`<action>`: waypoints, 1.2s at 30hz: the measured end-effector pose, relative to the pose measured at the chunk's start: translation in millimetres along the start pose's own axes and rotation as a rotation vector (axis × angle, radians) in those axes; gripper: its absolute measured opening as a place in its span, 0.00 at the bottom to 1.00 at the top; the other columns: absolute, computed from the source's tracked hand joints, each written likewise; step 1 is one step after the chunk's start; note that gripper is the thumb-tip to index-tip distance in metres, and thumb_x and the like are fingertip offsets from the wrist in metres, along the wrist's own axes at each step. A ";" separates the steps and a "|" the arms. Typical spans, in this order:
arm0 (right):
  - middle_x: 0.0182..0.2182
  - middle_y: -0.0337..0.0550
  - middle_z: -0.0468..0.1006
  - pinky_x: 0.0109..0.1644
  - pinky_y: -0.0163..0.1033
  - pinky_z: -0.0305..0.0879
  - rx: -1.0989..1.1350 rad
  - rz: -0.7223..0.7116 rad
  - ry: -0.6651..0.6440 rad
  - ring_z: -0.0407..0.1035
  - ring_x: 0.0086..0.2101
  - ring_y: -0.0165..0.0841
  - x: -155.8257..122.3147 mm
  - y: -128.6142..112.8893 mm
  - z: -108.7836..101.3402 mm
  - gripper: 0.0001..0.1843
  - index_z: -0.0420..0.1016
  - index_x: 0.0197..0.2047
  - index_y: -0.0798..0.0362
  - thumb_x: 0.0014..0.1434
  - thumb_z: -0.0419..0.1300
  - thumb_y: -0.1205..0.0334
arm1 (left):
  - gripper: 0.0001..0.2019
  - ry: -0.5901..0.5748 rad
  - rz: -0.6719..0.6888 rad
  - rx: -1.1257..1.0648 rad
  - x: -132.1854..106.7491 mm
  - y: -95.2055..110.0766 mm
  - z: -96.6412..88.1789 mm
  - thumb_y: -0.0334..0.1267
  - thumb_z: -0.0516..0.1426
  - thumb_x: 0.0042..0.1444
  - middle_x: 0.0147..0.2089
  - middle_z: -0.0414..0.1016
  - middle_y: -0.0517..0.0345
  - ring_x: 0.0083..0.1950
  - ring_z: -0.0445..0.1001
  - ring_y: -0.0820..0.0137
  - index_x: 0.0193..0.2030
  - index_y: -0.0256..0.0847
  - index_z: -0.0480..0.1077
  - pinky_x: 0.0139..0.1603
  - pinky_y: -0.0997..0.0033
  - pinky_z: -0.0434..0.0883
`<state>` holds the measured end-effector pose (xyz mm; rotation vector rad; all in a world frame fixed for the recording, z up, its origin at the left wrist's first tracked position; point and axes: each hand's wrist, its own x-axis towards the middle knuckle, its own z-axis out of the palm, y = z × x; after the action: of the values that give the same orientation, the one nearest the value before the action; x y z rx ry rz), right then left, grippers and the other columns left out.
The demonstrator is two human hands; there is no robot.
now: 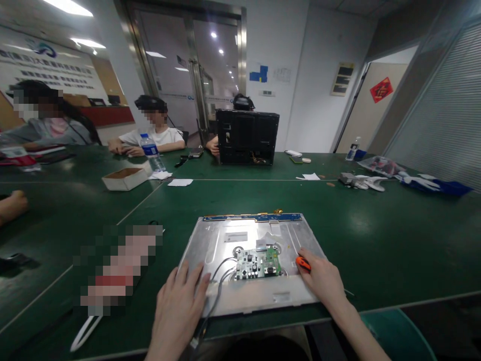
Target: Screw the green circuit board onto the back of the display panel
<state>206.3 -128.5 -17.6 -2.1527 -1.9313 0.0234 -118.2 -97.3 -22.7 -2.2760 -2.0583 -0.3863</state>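
Flat on the table before me lies a silver metal-backed display panel [244, 296]. A green circuit board [255, 263] sits in its middle, and a narrow blue board [251, 218] runs along the far edge. Dark cables [220, 286] lead from the circuit board down over the near left edge. My left hand [180, 303] lies on the panel's left side, fingers spread. On the right side, my right hand [325, 281] is closed around a small orange-and-black handled tool [303, 263]; its tip is hidden.
Left of the panel lies a blurred-out pinkish item [124, 265] with a white loop. Beyond are a small open box [126, 179], a water bottle [151, 153] and an upright black monitor housing [248, 138]. White gloves [368, 182] lie far right. Several people sit around the table [379, 250].
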 end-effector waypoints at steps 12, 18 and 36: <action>0.35 0.48 0.79 0.33 0.37 0.60 0.003 0.171 0.074 0.74 0.35 0.40 27.0 0.3 -12.3 0.19 0.76 0.42 0.50 0.63 0.49 0.50 | 0.23 -0.043 0.301 -0.092 -13.1 41.2 4.2 0.49 0.48 0.60 0.61 0.65 0.42 0.59 0.62 0.48 0.58 0.45 0.67 0.53 0.48 0.64; 0.36 0.46 0.80 0.35 0.36 0.61 0.021 0.184 0.089 0.73 0.36 0.38 32.1 14.9 -3.7 0.18 0.77 0.42 0.50 0.62 0.51 0.49 | 0.26 -0.153 0.309 -0.037 -16.4 65.4 -0.7 0.52 0.49 0.60 0.65 0.59 0.42 0.62 0.58 0.47 0.63 0.46 0.61 0.56 0.48 0.59; 0.36 0.46 0.79 0.35 0.34 0.60 -0.155 0.190 0.048 0.73 0.37 0.37 38.6 71.5 -6.6 0.11 0.75 0.43 0.50 0.60 0.53 0.62 | 0.30 -0.262 0.398 -0.089 0.2 100.6 -0.1 0.55 0.49 0.59 0.67 0.55 0.39 0.64 0.55 0.43 0.65 0.42 0.58 0.60 0.45 0.56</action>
<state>282.0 -98.2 -19.2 -2.4061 -1.7487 -0.1467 -19.1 -108.5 -9.5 -2.8388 -1.6403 -0.1661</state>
